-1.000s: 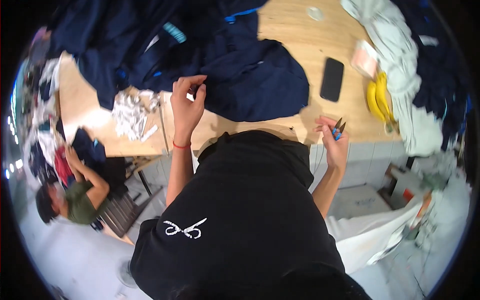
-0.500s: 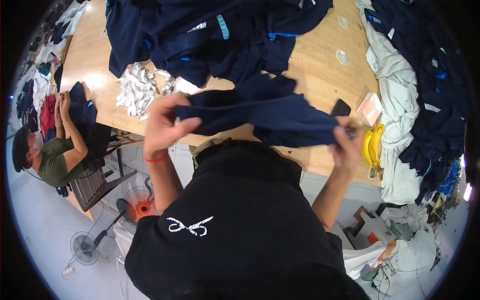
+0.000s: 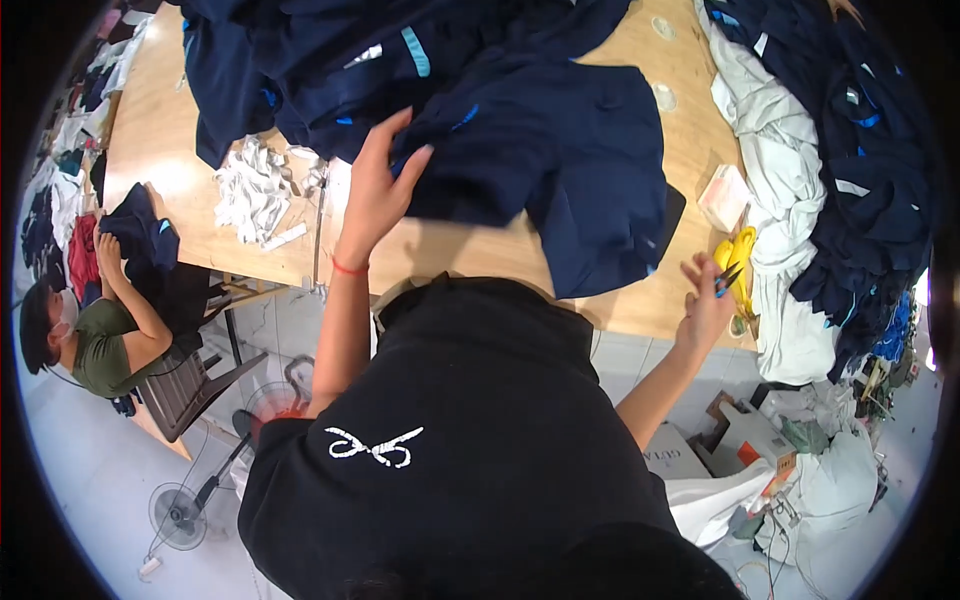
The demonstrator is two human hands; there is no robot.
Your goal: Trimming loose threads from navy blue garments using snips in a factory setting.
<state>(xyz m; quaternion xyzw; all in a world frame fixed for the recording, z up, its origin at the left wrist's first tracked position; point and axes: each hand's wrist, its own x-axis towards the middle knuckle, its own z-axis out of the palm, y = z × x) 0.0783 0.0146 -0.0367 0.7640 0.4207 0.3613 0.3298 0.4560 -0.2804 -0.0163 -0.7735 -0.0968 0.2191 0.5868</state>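
A navy garment [image 3: 600,150], which looks like a pair of shorts, lies spread on the wooden table in front of me. My left hand [image 3: 378,200] is at its left edge, thumb and fingers apart, gripping nothing; whether the fingertips touch the cloth I cannot tell. To the right of the garment, my right hand [image 3: 703,308] is raised near the table's front edge. Its fingers close round small thread snips [image 3: 729,277] with dark blades and a bit of blue. Beyond the garment is a large heap of navy clothes [image 3: 320,60], which it partly overlaps.
White fabric strips [image 3: 252,190] lie to the left. On the right are a black phone-like slab [image 3: 675,212] partly under the garment, a pale pink block [image 3: 722,198], a curved yellow object [image 3: 738,248], and long white cloth [image 3: 775,150]. A seated co-worker [image 3: 110,330] handles dark cloth far left.
The navy garment, earlier stretched between both hands, now lies flat on the table farther from me. My left hand has let go, and my right hand has come away from the cloth.
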